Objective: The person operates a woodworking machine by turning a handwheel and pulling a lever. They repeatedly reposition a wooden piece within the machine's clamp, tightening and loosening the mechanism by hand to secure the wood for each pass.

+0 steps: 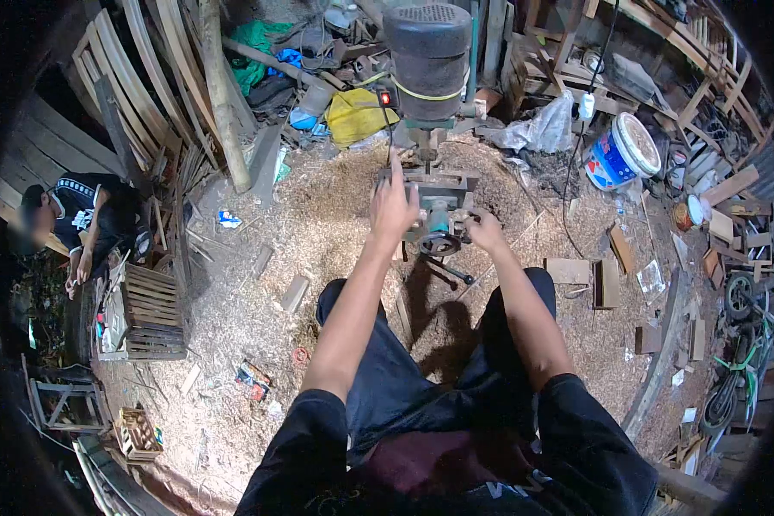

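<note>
While the left hand (391,206) has its index finger raised and the others partly curled, whether they grip anything cannot be told. Ahead of its fingertip: red-lit switch (385,98), contact unconfirmed. Right hand (483,230): fingers bent at the side of the machine clamp (443,182), grip unclear. Between the hands and just below the clamp: handwheel (439,245). Motor (427,64) upright beyond both hands. Judged: clamp rigid and heavy, motor heavier still, neither fragile; wheel probably stiff, best held by its rim, clear of the spindle
</note>
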The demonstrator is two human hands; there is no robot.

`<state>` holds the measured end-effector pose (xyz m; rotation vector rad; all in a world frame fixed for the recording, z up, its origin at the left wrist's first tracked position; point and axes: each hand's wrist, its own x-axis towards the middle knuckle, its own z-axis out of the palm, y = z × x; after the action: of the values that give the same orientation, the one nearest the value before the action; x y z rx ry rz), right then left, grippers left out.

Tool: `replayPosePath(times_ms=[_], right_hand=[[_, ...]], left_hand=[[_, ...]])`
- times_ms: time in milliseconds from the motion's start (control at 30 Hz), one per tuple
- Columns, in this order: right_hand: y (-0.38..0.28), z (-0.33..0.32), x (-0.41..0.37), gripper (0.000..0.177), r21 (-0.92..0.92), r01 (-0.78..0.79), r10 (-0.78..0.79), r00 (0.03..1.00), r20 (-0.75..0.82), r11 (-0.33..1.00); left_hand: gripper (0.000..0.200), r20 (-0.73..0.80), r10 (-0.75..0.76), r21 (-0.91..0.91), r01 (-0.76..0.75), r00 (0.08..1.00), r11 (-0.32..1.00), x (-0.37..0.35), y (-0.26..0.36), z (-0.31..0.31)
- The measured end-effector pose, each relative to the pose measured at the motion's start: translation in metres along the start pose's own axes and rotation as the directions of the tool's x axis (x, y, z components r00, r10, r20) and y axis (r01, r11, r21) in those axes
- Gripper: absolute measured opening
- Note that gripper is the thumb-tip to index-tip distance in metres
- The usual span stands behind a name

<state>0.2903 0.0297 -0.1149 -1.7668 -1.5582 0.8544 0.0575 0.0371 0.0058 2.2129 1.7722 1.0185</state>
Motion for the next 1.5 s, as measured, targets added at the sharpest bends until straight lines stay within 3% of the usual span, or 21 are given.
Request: replayPosePath(times_ms=[33, 133, 333, 433, 533, 567, 633, 733, 767, 833, 867, 900, 933, 1000, 1067, 1100, 1167, 1200, 1233, 1400, 1500], right_hand=[[-0.002, 0.001, -0.002, 0.038, -0.048, 0.094, -0.096, 0.993, -0.061, 0.994], [-0.025, -0.002, -0.014, 0.034, -0.156, 0.011, -0.014, 1.0, -0.016, 0.988], [0.012, 0.03, 0.005, 0.038, -0.085, 0.155, -0.155, 0.988, 0.005, 0.984], [-0.007, 0.028, -0.008, 0.04, -0.152, 0.156, -0.168, 0.984, -0.063, 0.976], [0.006, 0.043, -0.002, 0.04, -0.139, 0.147, -0.166, 0.977, -0.136, 0.979], [0.023, 0.055, 0.007, 0.039, -0.043, 0.142, -0.147, 0.972, -0.181, 0.989], [0.02, 0.06, 0.0, 0.041, -0.007, 0.037, -0.037, 0.958, -0.283, 0.999], [0.004, 0.066, -0.007, 0.053, 0.059, -0.077, 0.092, 0.945, -0.315, 0.995], [0.008, 0.077, -0.005, 0.059, 0.084, -0.095, 0.116, 0.945, -0.307, 0.992], [0.029, 0.119, 0.002, 0.073, 0.112, -0.194, 0.221, 0.915, -0.337, 0.975], [0.016, 0.112, -0.005, 0.061, 0.035, -0.207, 0.21, 0.949, -0.234, 0.978], [0.027, 0.126, -0.007, 0.05, 0.138, -0.148, 0.188, 0.919, -0.348, 0.979], [0.038, 0.14, -0.003, 0.04, 0.232, -0.069, 0.171, 0.871, -0.46, 0.97], [0.029, 0.135, -0.001, 0.038, 0.337, -0.163, 0.305, 0.852, -0.425, 0.927], [0.025, 0.141, 0.003, 0.033, 0.348, -0.169, 0.331, 0.81, -0.485, 0.922], [0.028, 0.149, 0.002, 0.029, 0.302, -0.136, 0.292, 0.772, -0.565, 0.944], [0.026, 0.15, -0.001, 0.023, 0.234, -0.066, 0.208, 0.727, -0.654, 0.97], [0.027, 0.152, 0.001, 0.022, 0.283, -0.04, 0.222, 0.726, -0.651, 0.958], [0.032, 0.156, 0.0, 0.022, 0.329, -0.014, 0.237, 0.723, -0.649, 0.944], [0.034, 0.152, 0.001, 0.008, 0.275, 0.04, 0.163, 0.72, -0.674, 0.961], [0.044, 0.152, 0.002, 0.011, 0.418, 0.046, 0.246, 0.747, -0.617, 0.907]], left_hand=[[0.085, -0.021, 0.007, 0.012, -0.007, 1.0, 1.0, 0.015, 0.004, -0.01], [0.086, -0.042, 0.012, 0.056, -0.01, 0.999, 0.998, 0.051, 0.012, -0.034], [0.088, -0.023, -0.054, 0.15, 0.057, 0.998, 0.987, 0.086, 0.011, -0.04], [0.068, -0.016, -0.13, 0.093, 0.131, 0.991, 0.987, 0.083, 0.011, -0.035], [0.039, 0.283, -0.229, 0.437, 0.088, 0.931, 0.895, 0.086, -0.004, -0.019], [0.026, 0.29, -0.261, 0.47, 0.1, 0.921, 0.877, 0.08, -0.024, 0.013], [0.031, 0.29, -0.145, 0.333, 0.042, 0.946, 0.942, 0.05, -0.044, 0.042], [0.049, 0.435, -0.338, 0.025, 0.364, 0.835, 0.931, -0.009, -0.065, 0.098], [0.056, 0.447, -0.368, -0.086, 0.449, 0.815, 0.889, -0.034, -0.081, 0.128], [0.065, 0.489, -0.548, -0.299, 0.721, 0.679, 0.625, -0.088, -0.115, 0.193], [0.067, 0.628, -0.63, -0.351, 0.889, 0.457, 0.296, -0.101, -0.126, 0.217], [0.058, 0.642, -0.661, -0.519, 0.855, 0.389, -0.001, -0.115, -0.118, 0.232], [0.05, 0.681, -0.619, -0.593, 0.791, 0.392, -0.151, -0.125, -0.126, 0.262], [0.037, 0.647, -0.656, -0.748, 0.493, 0.389, -0.445, -0.096, -0.046, 0.199], [0.024, 0.551, -0.742, -0.82, 0.412, 0.381, -0.397, -0.087, -0.045, 0.211], [0.025, 0.557, -0.764, -0.805, 0.438, 0.327, -0.399, -0.103, -0.08, 0.259], [0.027, 0.633, -0.7, -0.759, 0.444, 0.329, -0.477, -0.126, -0.112, 0.3], [0.028, 0.666, -0.667, -0.736, 0.441, 0.334, -0.514, -0.13, -0.12, 0.306], [0.031, 0.693, -0.668, -0.688, 0.528, 0.273, -0.498, -0.121, -0.104, 0.283], [0.039, 0.683, -0.666, -0.686, 0.576, 0.3, -0.445, -0.125, -0.102, 0.276], [0.039, 0.675, -0.684, -0.664, 0.631, 0.276, -0.401, -0.129, -0.109, 0.287]])
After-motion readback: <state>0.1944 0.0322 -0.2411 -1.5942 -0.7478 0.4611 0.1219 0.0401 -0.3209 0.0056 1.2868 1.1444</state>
